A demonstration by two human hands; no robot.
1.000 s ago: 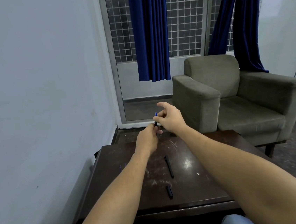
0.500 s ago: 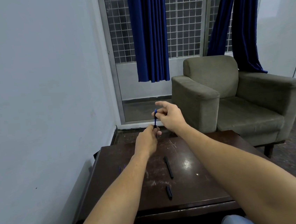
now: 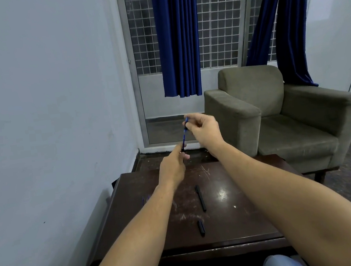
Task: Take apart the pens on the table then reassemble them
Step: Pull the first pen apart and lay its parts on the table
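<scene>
Above the far edge of the dark wooden table (image 3: 244, 223), my left hand (image 3: 172, 167) grips a black pen barrel whose top end shows at my fingertips. My right hand (image 3: 204, 129) pinches the upper end of a thin blue refill (image 3: 185, 133) that stretches down into that barrel. On the table lie a long black pen body (image 3: 200, 197) near the middle, a short black cap (image 3: 201, 228) closer to me, and thin blue parts (image 3: 145, 200) at the left beside my left forearm.
A grey-green armchair (image 3: 277, 117) stands right behind the table. A white wall runs along the left. A barred glass door with blue curtains (image 3: 177, 39) is at the back. My knee in blue cloth (image 3: 281, 264) shows below the table's near edge.
My right hand has risen and drawn the blue refill further out of the barrel held by my left hand; more of the refill shows now. The parts on the table have not moved.
</scene>
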